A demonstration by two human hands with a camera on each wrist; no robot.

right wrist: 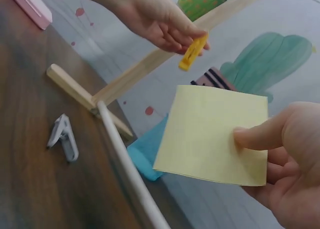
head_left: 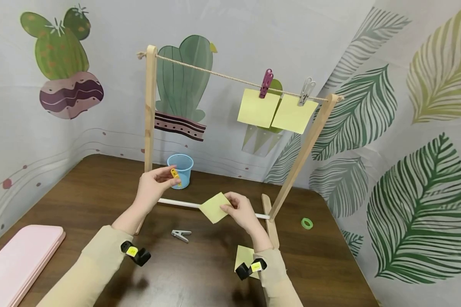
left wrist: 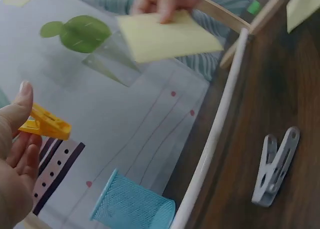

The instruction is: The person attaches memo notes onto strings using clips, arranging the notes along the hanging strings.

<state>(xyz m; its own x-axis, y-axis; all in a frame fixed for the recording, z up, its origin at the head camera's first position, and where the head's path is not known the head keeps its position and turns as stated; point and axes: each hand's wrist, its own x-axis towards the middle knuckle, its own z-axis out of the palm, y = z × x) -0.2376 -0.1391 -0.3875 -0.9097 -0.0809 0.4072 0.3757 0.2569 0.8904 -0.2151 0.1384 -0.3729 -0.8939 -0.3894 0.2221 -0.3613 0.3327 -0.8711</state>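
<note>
- The table (head_left: 184, 273) is bearing a wooden frame (head_left: 150, 106), whose rope (head_left: 215, 73) is running between two posts.
- The left hand (head_left: 155, 183) is pinching a yellow peg (head_left: 175, 174) before the blue bin (head_left: 185, 175); the right hand (head_left: 241, 209) is gripping a note (head_left: 214, 207) by its edge, below the rope.
- Two notes, a left one (head_left: 258, 111) and a right one (head_left: 293, 115), are hanging clipped; the held note and a table note (head_left: 243, 258), partly hidden by the right wrist, are remaining unclipped, so the work is seemingly standing half done.
- The held note is looking square, pale yellow, smooth and blank on the face shown.
- Purple (head_left: 266, 83) and grey (head_left: 306, 91) pegs are gripping the hung notes; another grey peg (head_left: 181, 234) is lying on the table.
</note>
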